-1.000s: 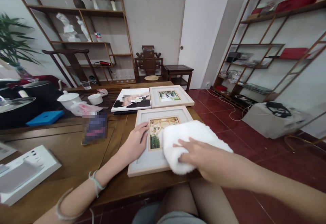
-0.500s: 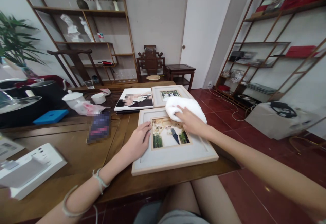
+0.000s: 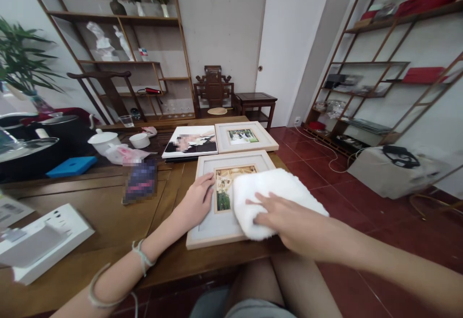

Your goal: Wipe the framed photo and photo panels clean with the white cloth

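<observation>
A light wooden picture frame (image 3: 231, 158) with a wide pale mat lies flat near the table's front edge. The photo (image 3: 223, 197) inside it shows only on its left and top. My right hand (image 3: 277, 212) presses a fluffy white cloth (image 3: 289, 183) over the frame's right part, fingers spread and slightly bent into the fabric. On the frame's left side rests my left hand (image 3: 199, 197), flat, with its fingers stretched over the edge. Behind are a second framed photo (image 3: 241, 136) and a white-edged photo panel (image 3: 190, 140).
To the left on the wooden table (image 3: 104, 202) are a white box (image 3: 54, 245), a blue block (image 3: 71, 166), a white teapot (image 3: 104, 137), a small cup (image 3: 140, 139) and a dark pouch (image 3: 140, 181). A grey-covered object (image 3: 383, 173) stands on the red floor at right.
My right hand has drawn the white cloth from the frame's top right corner toward me, down over its right part. More of the frame behind shows. My left hand stays in place.
</observation>
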{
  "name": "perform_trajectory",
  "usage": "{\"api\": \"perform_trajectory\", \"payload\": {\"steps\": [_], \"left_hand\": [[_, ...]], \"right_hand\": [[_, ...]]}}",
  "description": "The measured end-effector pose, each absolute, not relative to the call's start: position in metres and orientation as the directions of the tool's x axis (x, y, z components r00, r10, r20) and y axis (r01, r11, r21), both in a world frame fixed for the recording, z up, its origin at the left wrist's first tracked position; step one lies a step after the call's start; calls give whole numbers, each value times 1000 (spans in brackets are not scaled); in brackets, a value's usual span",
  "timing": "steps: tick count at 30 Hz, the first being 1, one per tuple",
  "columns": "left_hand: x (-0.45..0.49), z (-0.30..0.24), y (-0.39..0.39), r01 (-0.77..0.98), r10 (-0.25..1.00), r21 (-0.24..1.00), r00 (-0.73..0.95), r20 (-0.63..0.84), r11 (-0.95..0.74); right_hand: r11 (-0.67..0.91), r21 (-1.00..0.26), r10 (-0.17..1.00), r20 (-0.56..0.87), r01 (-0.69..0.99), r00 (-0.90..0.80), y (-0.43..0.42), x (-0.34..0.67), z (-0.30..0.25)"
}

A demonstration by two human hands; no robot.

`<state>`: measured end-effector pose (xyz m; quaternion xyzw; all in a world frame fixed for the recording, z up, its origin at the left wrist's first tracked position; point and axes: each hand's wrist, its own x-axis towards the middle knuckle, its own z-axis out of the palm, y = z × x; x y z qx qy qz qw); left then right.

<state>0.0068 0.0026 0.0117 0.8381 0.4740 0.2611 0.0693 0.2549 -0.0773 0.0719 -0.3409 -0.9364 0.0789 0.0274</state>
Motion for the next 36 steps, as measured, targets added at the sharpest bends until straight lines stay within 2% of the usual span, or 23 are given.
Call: {"api": "perform_trajectory", "payload": {"steps": [3,6,9,13,18,24,29,33,36], "left_hand": [[7,12,2,752,826,365,421,374,-548],[6,12,2,752,826,363,428,366,-550],[6,11,3,746,829,377,423,366,-548],[6,12,2,740,827,385,423,371,-551],[6,14,2,751,834,380,417,361,-540],[5,11,4,746,817,359,429,385,-561],[6,10,4,753,819,349,431,379,-558],[6,12,3,767,829,339,433,354,-546],[6,12,3,762,828,343,442,346,-550]], "right_hand": [[777,-228,604,10,586,-797,-100,251,79],[764,-236,622,20,601,-783,-95,245,70],[736,-184,671,72,652,-738,-62,243,52],[665,-45,739,184,745,-648,0,240,38],[630,-14,764,191,777,-616,43,227,42],[727,-38,686,73,685,-724,-8,230,57],[788,-212,581,-54,578,-812,-74,239,82],[813,-245,548,11,529,-837,-95,232,84],[795,-217,589,55,566,-806,-82,228,70]]}}
